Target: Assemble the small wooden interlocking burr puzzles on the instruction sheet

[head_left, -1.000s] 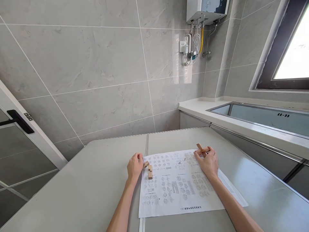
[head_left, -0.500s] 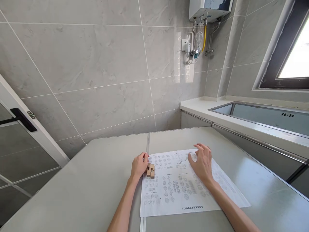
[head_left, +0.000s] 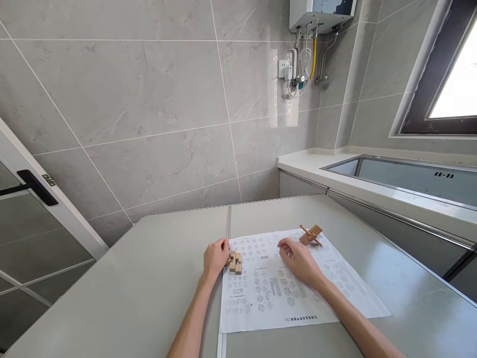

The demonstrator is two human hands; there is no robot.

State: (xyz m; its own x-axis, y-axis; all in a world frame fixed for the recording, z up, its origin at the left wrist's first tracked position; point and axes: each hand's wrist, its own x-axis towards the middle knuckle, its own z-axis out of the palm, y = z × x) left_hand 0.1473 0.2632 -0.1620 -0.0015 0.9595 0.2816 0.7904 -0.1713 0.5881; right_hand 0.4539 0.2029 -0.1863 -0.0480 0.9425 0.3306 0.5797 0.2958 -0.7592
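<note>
A printed instruction sheet (head_left: 298, 293) with small diagrams lies on the grey table (head_left: 130, 298). My left hand (head_left: 214, 257) rests at the sheet's left edge, fingers curled against a small stack of wooden puzzle pieces (head_left: 235, 262). My right hand (head_left: 298, 258) lies on the middle of the sheet with loosely curled fingers and nothing visible in it. A crossed wooden puzzle assembly (head_left: 310, 234) sits on the sheet's far right corner, just beyond my right hand and apart from it.
A tiled wall rises behind the table. A white counter with a steel sink (head_left: 406, 181) runs along the right. A water heater (head_left: 320, 12) with pipes hangs above. A door with a black handle (head_left: 35, 186) stands at the left.
My right hand let go of the crossed wooden assembly, left it on the sheet's far corner and drew back toward the sheet's middle. My left hand pushed the small pieces together.
</note>
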